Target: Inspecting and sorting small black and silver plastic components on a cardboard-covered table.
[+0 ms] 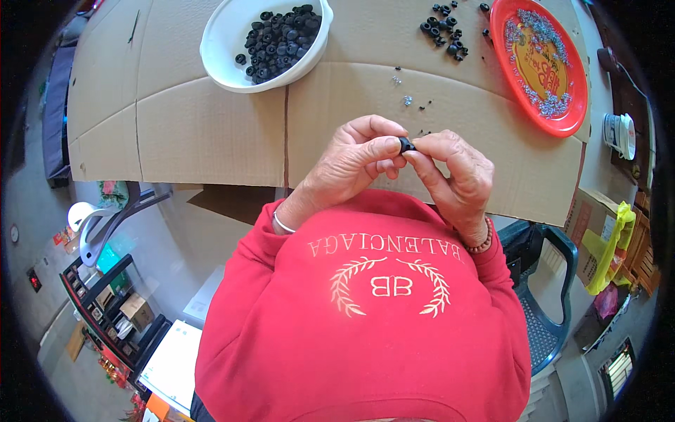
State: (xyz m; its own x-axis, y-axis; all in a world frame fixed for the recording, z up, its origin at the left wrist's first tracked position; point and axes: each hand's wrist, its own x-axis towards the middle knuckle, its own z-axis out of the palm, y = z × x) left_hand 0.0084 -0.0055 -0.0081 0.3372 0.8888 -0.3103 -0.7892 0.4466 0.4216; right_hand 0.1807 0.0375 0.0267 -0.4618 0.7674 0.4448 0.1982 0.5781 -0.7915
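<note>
Above the near edge of the cardboard-covered table, a small black round plastic part (406, 145) is held between my two hands. My left hand (357, 152) pinches it between thumb and fingers from the left. From the right, the thumb and fingertips of my right hand (453, 169) close on its other side. Fingertips cover most of the part, and whether a smaller piece sits between the right fingers cannot be seen. Just beyond the hands lie a few tiny silver metal pieces (407, 100) and black bits (422, 108).
A white bowl (223, 39) of black round parts stands at the far left-centre. Several loose black parts (434, 29) lie at the back right, beside a red tray (579, 91) scattered with small silver pieces. Flattened cardboard (211, 133) covers the table. A green plastic chair (541, 330) stands at right.
</note>
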